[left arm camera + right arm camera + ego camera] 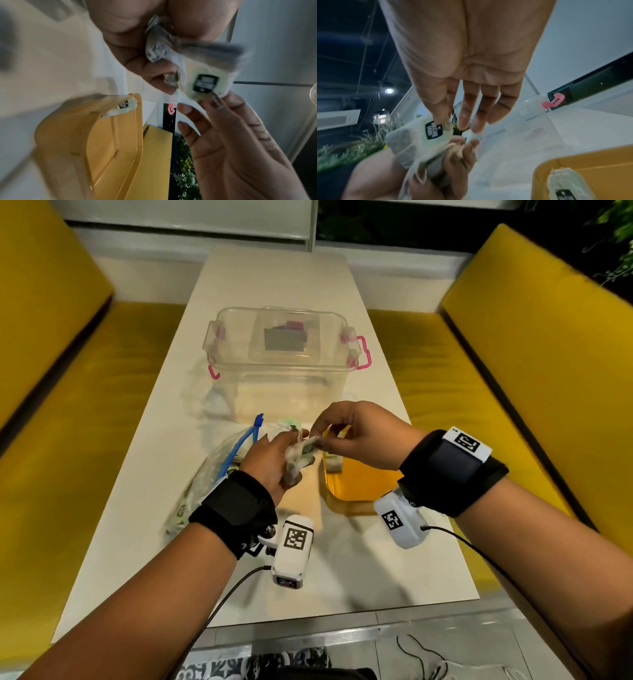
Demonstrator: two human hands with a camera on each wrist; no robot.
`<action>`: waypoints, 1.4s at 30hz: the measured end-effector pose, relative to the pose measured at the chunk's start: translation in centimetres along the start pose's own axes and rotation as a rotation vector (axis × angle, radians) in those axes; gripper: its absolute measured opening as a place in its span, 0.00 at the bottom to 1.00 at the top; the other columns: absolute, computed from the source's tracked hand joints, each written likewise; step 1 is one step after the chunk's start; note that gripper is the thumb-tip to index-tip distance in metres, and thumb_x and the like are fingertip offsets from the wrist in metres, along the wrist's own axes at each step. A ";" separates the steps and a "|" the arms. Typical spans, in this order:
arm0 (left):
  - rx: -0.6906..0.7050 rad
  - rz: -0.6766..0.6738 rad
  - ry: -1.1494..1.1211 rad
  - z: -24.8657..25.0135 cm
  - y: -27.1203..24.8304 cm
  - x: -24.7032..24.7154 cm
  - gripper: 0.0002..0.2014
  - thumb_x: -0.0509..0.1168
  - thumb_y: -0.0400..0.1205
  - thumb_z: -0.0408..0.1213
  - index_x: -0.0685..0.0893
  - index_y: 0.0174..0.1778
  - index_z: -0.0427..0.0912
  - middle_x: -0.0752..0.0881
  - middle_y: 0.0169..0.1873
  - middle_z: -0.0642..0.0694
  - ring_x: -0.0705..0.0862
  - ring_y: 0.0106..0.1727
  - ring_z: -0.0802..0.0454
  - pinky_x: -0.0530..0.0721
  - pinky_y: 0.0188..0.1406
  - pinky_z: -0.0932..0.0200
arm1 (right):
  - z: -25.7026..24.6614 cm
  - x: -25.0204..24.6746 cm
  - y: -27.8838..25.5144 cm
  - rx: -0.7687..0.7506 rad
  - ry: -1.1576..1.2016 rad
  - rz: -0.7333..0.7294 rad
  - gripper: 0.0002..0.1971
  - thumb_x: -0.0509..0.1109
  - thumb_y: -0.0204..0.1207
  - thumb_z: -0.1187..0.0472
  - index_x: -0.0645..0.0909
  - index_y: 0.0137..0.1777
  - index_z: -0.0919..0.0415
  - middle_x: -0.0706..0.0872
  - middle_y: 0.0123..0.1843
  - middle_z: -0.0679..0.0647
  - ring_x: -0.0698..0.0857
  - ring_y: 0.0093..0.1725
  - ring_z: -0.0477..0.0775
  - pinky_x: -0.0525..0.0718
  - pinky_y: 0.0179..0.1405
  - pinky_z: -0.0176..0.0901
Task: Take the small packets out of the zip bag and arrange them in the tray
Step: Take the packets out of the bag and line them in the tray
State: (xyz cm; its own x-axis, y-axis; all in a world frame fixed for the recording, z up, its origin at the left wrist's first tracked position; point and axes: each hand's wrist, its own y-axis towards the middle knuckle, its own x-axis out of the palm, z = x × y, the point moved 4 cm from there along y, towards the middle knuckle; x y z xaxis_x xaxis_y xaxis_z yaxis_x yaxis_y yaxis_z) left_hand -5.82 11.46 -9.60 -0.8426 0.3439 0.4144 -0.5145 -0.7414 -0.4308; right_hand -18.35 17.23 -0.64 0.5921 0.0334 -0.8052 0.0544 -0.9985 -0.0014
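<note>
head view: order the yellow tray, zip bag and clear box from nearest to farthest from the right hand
1. Yellow tray: directly under the right hand.
2. Zip bag: to the left, beyond the left hand.
3. Clear box: farther up the table, behind both hands.

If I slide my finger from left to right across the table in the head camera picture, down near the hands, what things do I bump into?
zip bag → left hand gripping a bunch of small packets → right hand pinching one of them → yellow tray
</note>
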 end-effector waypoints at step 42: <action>0.245 0.043 0.377 -0.5 -0.5 -1.4 0.20 0.76 0.66 0.52 0.80 0.42 0.43 0.82 0.39 0.37 0.79 0.37 0.45 0.76 0.34 0.57 | 2.8 -1.1 3.3 0.232 -0.522 -0.243 0.04 0.74 0.74 0.58 0.87 0.47 0.54 0.82 0.41 0.48 0.77 0.41 0.49 0.70 0.32 0.35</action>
State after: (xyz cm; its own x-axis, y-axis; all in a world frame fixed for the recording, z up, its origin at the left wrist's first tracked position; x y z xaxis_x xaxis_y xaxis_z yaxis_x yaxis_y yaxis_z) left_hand -4.51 11.62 -10.36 -0.8848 0.4622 0.0599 -0.4633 -0.8586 -0.2195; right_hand -21.09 13.76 -1.44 0.1105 0.2937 -0.9495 -0.0731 -0.9503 -0.3025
